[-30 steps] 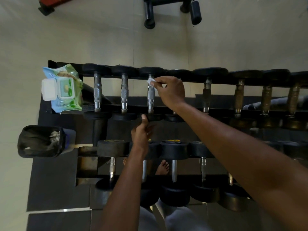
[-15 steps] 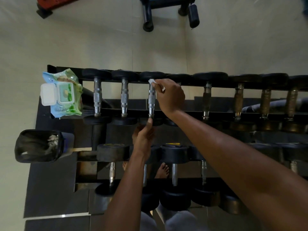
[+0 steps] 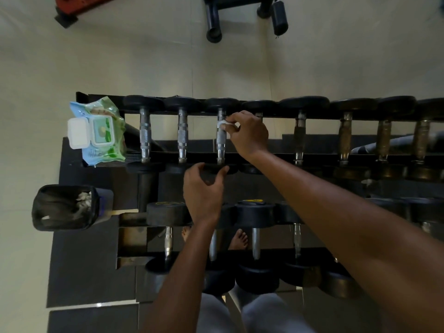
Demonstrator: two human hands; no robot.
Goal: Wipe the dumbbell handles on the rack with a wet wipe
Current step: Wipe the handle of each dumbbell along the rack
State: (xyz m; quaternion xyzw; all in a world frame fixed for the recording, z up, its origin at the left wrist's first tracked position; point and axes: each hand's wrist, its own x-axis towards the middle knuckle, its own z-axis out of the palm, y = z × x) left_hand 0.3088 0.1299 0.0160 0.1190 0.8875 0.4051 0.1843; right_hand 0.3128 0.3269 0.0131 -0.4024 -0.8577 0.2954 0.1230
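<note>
A two-tier dumbbell rack [image 3: 276,156] holds a row of dumbbells with black heads. My right hand [image 3: 247,134] pinches a white wet wipe [image 3: 222,124] against the upper part of the third dumbbell's chrome handle [image 3: 220,143] on the top tier. My left hand [image 3: 204,188] grips the near head [image 3: 216,169] of that same dumbbell. Two chrome handles [image 3: 144,134] stand to the left, and several brownish handles [image 3: 344,138] lie to the right.
A pack of wet wipes [image 3: 96,132] with its white lid flipped open lies at the rack's left end. A black bin [image 3: 63,207] with used wipes hangs at the left. Lower-tier dumbbells [image 3: 254,212] sit near my bare feet [image 3: 239,239]. Gym equipment [image 3: 213,20] stands on the floor beyond.
My right hand slid the wipe from the handle's top end a little down along it. My left hand shifted and now wraps the dumbbell's near head.
</note>
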